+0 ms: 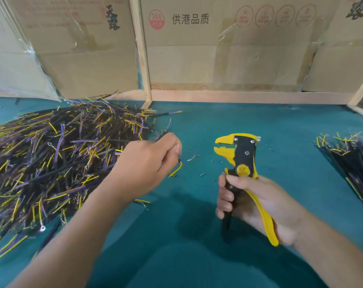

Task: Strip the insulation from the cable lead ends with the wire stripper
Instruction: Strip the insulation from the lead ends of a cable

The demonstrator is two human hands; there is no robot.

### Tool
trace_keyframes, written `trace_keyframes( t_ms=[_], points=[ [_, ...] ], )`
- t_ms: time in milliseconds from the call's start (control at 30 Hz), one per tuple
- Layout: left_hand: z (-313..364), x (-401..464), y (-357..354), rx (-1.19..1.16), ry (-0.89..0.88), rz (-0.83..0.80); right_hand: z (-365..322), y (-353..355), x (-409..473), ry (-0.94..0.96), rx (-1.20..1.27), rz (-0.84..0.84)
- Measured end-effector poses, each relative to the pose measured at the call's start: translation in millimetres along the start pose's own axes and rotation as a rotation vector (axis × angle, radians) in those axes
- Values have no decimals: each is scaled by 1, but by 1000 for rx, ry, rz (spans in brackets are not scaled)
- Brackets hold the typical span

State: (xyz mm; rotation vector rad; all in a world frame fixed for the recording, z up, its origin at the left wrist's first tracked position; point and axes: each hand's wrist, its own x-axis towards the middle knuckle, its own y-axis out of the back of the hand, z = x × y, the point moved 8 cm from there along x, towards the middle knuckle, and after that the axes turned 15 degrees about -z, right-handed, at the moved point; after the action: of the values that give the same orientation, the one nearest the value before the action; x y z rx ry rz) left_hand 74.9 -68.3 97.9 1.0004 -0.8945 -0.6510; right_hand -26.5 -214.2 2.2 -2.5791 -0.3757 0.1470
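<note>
Item 1. Wire stripper (241, 161), yellow and black, lower right of centre. Held upright by the right hand (257, 206), whose fingers are wrapped round both handles; the toothed jaws point toward the left of the frame and stand slightly apart, nothing between them. Judged purpose: jaws kept facing the other hand so a lead end can be fed straight in.

Item 2. Cable lead (176, 169), yellow with a darker core beside it, centre of frame. Pinched in the curled fingers of the left hand (153, 161); a short end hangs below the knuckles, near the stripper's jaws but apart from them. The rest of the lead is hidden by the hand.

Item 3. Large heap of leads (51, 159), black, yellow and purple, left half of the frame on the green worktop (197, 225). Lies just beside the left hand, probably the stock to be worked.

Item 4. Smaller bundle of leads (348, 163), right edge, laid more neatly; likely the finished lot, though the ends are too small to confirm.

Item 5. Scraps of insulation (203, 174), scattered on the worktop between the hands.

Item 6. Cardboard panels (218, 48) in a wooden frame (143, 59), across the top.

Stage, judged: lead picked, not yet in the jaws.
</note>
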Motion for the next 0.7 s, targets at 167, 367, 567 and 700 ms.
trace_keyframes(
  t_ms=[167, 367, 567, 700],
  points=[
    [29, 1, -19, -48, -75, -111, 2, -3, 1, 69, -183, 31],
    [35, 5, -38, -208, -62, -212, -15, -6, -5, 178, -501, 101],
    [31, 4, -42, -256, -53, -257, -22, -7, -6, 262, -639, 150],
    [28, 4, -41, -287, -42, -257, -23, -8, -6, 263, -695, 155]
  ],
)
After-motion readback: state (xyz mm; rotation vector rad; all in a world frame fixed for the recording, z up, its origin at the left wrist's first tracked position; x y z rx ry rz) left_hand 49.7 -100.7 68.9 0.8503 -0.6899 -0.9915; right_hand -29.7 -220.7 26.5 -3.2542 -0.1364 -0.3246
